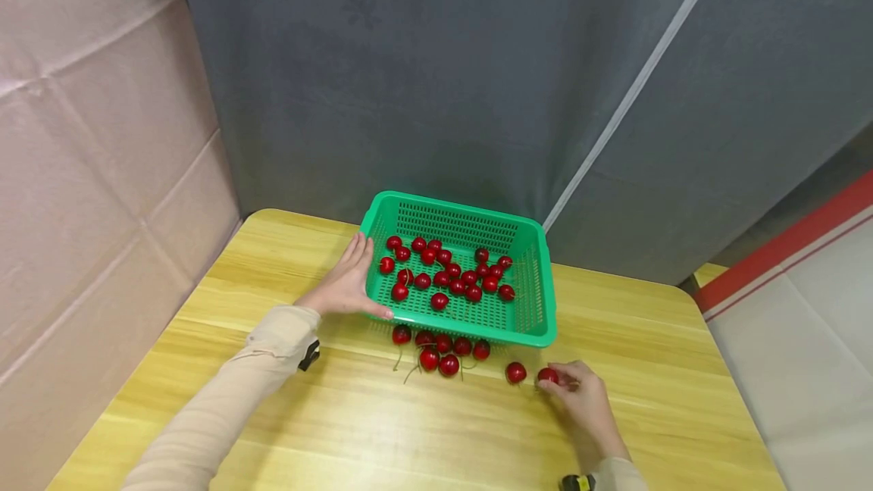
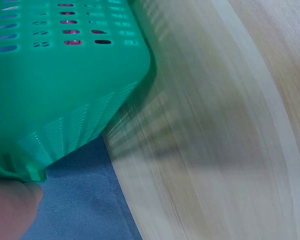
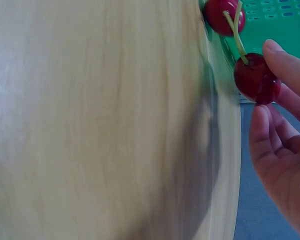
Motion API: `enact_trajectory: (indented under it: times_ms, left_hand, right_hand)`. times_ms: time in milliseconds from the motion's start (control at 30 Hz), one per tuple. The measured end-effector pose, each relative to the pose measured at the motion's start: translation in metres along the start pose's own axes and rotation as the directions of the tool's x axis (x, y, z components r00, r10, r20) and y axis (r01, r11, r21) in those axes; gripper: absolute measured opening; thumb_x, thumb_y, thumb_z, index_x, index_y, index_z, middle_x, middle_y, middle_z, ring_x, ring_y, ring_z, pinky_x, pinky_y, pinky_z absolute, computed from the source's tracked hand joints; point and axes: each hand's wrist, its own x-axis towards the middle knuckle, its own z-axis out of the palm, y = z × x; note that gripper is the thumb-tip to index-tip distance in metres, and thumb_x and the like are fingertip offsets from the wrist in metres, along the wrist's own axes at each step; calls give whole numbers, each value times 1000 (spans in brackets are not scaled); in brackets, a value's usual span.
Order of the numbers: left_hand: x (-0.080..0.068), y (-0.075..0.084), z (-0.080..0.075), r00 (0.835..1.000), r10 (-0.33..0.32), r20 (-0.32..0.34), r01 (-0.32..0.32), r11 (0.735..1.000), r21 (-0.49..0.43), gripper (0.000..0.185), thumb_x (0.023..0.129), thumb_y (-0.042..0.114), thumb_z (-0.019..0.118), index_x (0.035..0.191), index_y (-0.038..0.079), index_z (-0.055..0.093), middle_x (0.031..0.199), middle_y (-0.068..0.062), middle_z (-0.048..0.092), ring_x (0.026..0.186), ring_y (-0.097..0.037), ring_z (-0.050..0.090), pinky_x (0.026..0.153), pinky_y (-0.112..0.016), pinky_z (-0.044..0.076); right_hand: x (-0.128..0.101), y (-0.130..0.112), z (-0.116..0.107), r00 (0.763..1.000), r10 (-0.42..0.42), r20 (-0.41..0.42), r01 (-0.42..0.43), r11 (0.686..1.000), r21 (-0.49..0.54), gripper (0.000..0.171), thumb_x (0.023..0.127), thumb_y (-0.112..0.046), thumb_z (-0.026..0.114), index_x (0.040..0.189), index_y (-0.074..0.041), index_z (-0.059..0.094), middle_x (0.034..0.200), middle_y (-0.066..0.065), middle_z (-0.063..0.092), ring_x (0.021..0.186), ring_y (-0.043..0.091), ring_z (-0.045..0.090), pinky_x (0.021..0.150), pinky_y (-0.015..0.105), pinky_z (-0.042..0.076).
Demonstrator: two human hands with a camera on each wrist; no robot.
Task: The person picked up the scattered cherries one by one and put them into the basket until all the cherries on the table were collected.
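Observation:
The green plastic basket point(image 1: 549, 298) holds many red cherries point(image 1: 457, 286). At its near left corner rests my left hand point(image 1: 346, 279), fingers extended along the left rim and thumb along the front rim. In the left wrist view part of this hand point(image 2: 12, 207) touches the basket's edge point(image 2: 20, 172). My right hand point(image 1: 580, 392) pinches a dark red cherry point(image 1: 548, 376) between thumb and fingers, right of the basket's front corner. The right wrist view shows the held cherry point(image 3: 254, 75) with its green stem, and another cherry point(image 3: 223, 16) close beyond it.
A single cherry point(image 1: 515, 373) lies on the wooden table point(image 1: 382, 423) just left of my right hand. Several more cherries point(image 1: 443, 345) with stems are grouped along the basket's front side. A dark grey curtain point(image 1: 409, 82) hangs behind the table, and a pale wall covering point(image 1: 102, 135) stands left.

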Motion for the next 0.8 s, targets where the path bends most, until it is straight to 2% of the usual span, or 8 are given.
enact_trajectory:
  times_ms: [233, 467, 633, 800]
  left_hand:
    - [0, -1, 0, 1000, -8, 1, 8, 1000, -3, 141, 50, 72, 70, 142, -6, -3, 148, -24, -12, 137, -34, -12, 110, -48, 10]
    - [0, -1, 0, 1000, -6, 4, 6, 1000, -9, 140, 50, 71, 71, 142, -6, -2, 148, -23, -13, 137, -32, -13, 110, -47, 10]
    - [0, 0, 1, 1000, -5, 1, 5, 1000, -14, 141, 50, 71, 71, 142, -5, -4, 148, -23, -13, 137, -33, -13, 110, -48, 10]
    - [0, 0, 1, 1000, -3, -4, 3, 1000, -6, 142, 50, 73, 70, 142, -6, -3, 148, -24, -12, 137, -35, -10, 110, -47, 10]
  right_hand:
    - [0, 1, 1, 1000, -16, -10, 16, 999, -40, 28, 66, 2, 76, 93, 4, 68, 81, 6, 58, 70, 7, 56, 63, 17, 51]
    - [0, -1, -8, 997, -28, -76, 24, 998, -49, 28, 66, 5, 75, 93, 4, 67, 82, 7, 58, 72, 6, 55, 65, 18, 52]
    - [-1, -18, -28, 985, -137, -109, 127, 987, -96, 27, 64, 8, 75, 90, 3, 68, 80, 6, 59, 71, 3, 54, 62, 20, 53]
    - [5, -46, -53, 973, -218, -75, 208, 970, -123, 25, 66, 6, 75, 90, 3, 67, 79, 4, 59, 72, 0, 54, 59, 19, 53]
